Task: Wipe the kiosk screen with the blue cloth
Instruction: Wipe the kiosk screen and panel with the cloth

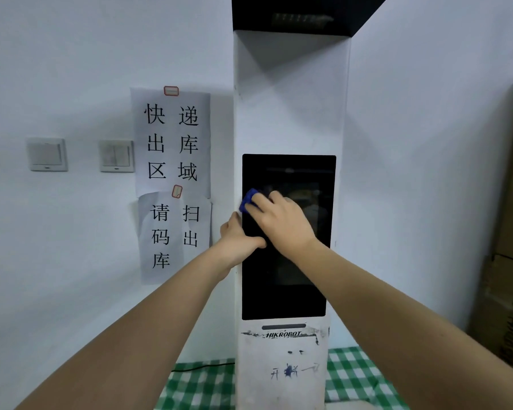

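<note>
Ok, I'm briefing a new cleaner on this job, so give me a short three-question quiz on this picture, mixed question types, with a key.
1. True or false: the blue cloth is at the screen's lower right corner.
2. Which hand presses the cloth on the screen? A) the right hand B) the left hand
3. Fill in: the left hand grips the kiosk's ____ edge.

Key
1. False: it is near the screen's left edge, in the upper half.
2. A
3. Left: its thumb lies over the screen's left border and its fingers go round the side.
</note>
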A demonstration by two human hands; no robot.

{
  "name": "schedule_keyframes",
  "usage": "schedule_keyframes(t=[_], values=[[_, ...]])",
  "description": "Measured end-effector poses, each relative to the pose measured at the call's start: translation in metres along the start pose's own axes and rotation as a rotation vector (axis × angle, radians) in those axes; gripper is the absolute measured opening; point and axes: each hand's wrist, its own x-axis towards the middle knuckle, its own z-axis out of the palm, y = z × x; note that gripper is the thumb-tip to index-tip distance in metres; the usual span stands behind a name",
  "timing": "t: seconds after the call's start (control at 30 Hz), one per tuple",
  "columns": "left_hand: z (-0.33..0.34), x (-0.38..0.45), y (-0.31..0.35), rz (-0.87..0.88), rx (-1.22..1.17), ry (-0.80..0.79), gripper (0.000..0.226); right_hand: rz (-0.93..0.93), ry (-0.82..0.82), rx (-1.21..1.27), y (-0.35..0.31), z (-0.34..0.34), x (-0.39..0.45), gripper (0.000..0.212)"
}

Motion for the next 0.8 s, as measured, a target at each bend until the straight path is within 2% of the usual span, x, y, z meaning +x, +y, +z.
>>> schedule_keyframes(t=[0.07, 0.1, 0.2, 0.3, 0.33, 0.4, 0.47, 0.5, 0.57, 0.7, 0.73, 0.8], values=[[0.001, -0.001, 0.001, 0.005, 0.003, -0.003, 0.075, -0.131, -0.032, -0.085, 0.013, -0.005, 0.000, 0.040], [0.001, -0.001, 0.001, 0.005, 0.006, -0.002, 0.078, -0.115, -0.016, -0.099, 0.021, -0.008, 0.003, 0.038], [0.000, -0.002, 0.001, -0.003, 0.006, -0.017, 0.090, 0.152, 0.075, -0.009, 0.035, -0.011, 0.009, 0.044], [-0.001, -0.003, 0.001, -0.008, 0.020, -0.016, 0.085, 0.313, 0.106, 0.074, 0.020, -0.005, 0.008, 0.051], [0.000, -0.004, 0.002, -0.008, 0.027, -0.001, 0.081, 0.289, 0.092, 0.091, 0.013, -0.003, 0.004, 0.050], [0.001, -0.005, 0.003, -0.015, 0.022, 0.012, 0.075, 0.116, 0.031, 0.086, 0.004, 0.000, -0.006, 0.051], [0.002, -0.006, 0.004, -0.006, 0.015, 0.008, 0.066, -0.082, -0.052, -0.003, 0.010, -0.002, -0.012, 0.051], [0.003, -0.007, 0.005, 0.000, 0.014, 0.004, 0.065, -0.122, -0.068, -0.051, 0.018, -0.003, -0.011, 0.049], [0.003, -0.008, 0.005, 0.001, 0.022, -0.001, 0.077, -0.045, -0.021, -0.063, 0.034, -0.006, -0.005, 0.046], [0.000, -0.012, 0.007, -0.019, 0.024, -0.012, 0.092, 0.281, 0.107, 0.055, 0.033, -0.004, 0.001, 0.050], [0.001, -0.013, 0.008, -0.024, 0.025, -0.012, 0.092, 0.287, 0.104, 0.077, 0.027, -0.001, -0.002, 0.051], [0.002, -0.014, 0.010, -0.025, 0.024, -0.011, 0.091, 0.183, 0.062, 0.092, 0.019, 0.002, -0.010, 0.057]])
